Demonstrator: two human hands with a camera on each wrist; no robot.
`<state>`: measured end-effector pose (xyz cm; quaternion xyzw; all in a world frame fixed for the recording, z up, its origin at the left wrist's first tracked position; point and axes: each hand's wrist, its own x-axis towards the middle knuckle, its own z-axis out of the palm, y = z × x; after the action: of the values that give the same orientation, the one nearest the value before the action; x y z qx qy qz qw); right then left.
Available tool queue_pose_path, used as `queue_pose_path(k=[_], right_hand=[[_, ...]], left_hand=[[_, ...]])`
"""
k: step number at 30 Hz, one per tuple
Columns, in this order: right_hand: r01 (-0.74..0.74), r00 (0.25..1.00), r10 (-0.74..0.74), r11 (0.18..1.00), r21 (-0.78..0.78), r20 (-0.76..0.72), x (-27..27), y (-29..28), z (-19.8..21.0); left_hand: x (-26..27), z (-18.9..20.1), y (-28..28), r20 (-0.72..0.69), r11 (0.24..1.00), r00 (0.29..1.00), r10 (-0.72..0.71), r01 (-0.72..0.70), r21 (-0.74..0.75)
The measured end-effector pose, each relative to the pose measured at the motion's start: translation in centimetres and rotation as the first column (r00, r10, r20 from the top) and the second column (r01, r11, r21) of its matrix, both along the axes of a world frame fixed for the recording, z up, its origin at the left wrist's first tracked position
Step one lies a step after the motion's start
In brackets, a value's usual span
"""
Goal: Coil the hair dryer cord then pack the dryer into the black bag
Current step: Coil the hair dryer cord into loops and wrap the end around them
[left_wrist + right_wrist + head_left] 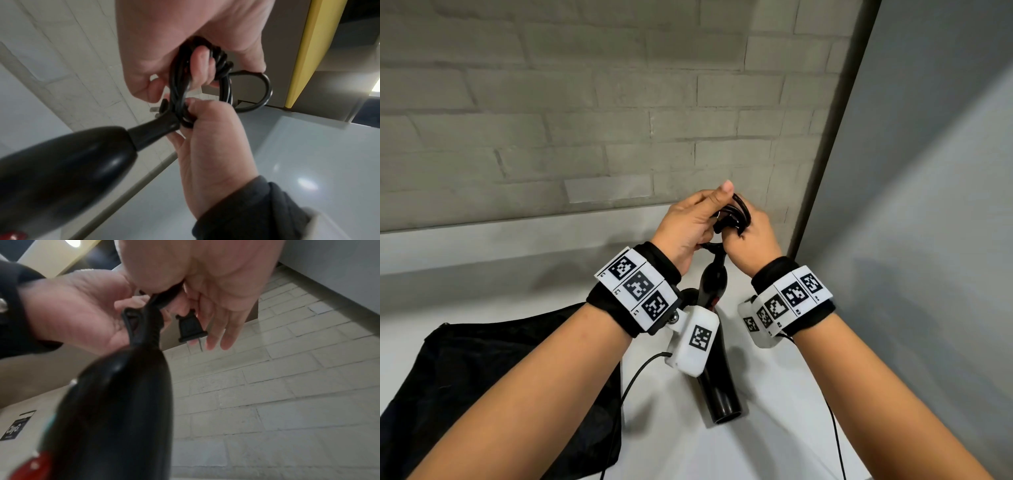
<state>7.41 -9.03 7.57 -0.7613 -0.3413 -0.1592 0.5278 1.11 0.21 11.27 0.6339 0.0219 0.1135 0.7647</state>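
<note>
Both hands are raised over the white table [774, 428] and hold the black cord [738, 212], which is gathered into a bundle of loops [179, 81]. My left hand [688, 222] curls its fingers round the bundle from above. My right hand [753, 236] pinches the lower part of the loops [185, 116] under its thumb, with the plug [190, 326] lying beside its fingers. The black hair dryer [717, 387] dangles from the cord below the hands, nozzle down towards the table. The black bag [500, 370] lies flat at the lower left.
A pale brick wall [585, 120] stands close behind the hands, and a grey panel [928, 205] closes off the right side. Thin black cables [835, 438] trail from the wrist cameras across the table.
</note>
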Motion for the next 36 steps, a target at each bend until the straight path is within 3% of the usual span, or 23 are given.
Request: queue_pose_path(k=[6,12,18,25,28,31,33,36], right_hand=[[-0.145,0.968,0.155,0.987,0.067,-0.195,0.2,-0.5,-0.4],[-0.291,0.914,0.27,0.956,-0.027,-0.303,0.4,-2.5,-1.7],[-0.241,0.947,0.204,0.962,-0.131,-0.25,1.0,-3.1,-2.6],[-0.256,0.942,0.191,0.941,-0.22,-0.277,0.7,-2.7,-1.3],[-0.17,0.96,0.116,0.965,-0.199,-0.256,0.9,-2.5,-0.5],[-0.027,0.991,0.001,0.979,-0.202,-0.13,1.7,-2.6,1.3],[0.124,0.992,-0.129,0.946,-0.298,0.002,1.7,-3.0,2.9],[0.37,0.927,-0.313,0.856,-0.362,0.208,1.0,-3.6,5.1]], left_hand=[[-0.2,0.3,-0.7,-0.061,0.999,0.998,0.004,-0.007,-0.044],[0.8,-0.6,0.8,-0.057,0.997,0.998,0.035,-0.039,-0.073],[0.7,-0.4,1.7,0.003,0.996,1.0,0.03,-0.029,-0.08],[0.8,-0.3,1.0,-0.025,0.997,1.0,0.008,-0.01,-0.083],[1.0,-0.3,0.9,-0.059,0.998,0.998,0.02,-0.023,-0.063],[1.0,0.0,0.7,-0.1,0.999,0.995,0.029,-0.027,0.024],[1.1,0.2,0.6,-0.122,0.998,0.992,0.027,-0.02,0.06],[1.1,0.4,0.1,-0.132,0.995,0.991,0.006,0.007,0.096]])
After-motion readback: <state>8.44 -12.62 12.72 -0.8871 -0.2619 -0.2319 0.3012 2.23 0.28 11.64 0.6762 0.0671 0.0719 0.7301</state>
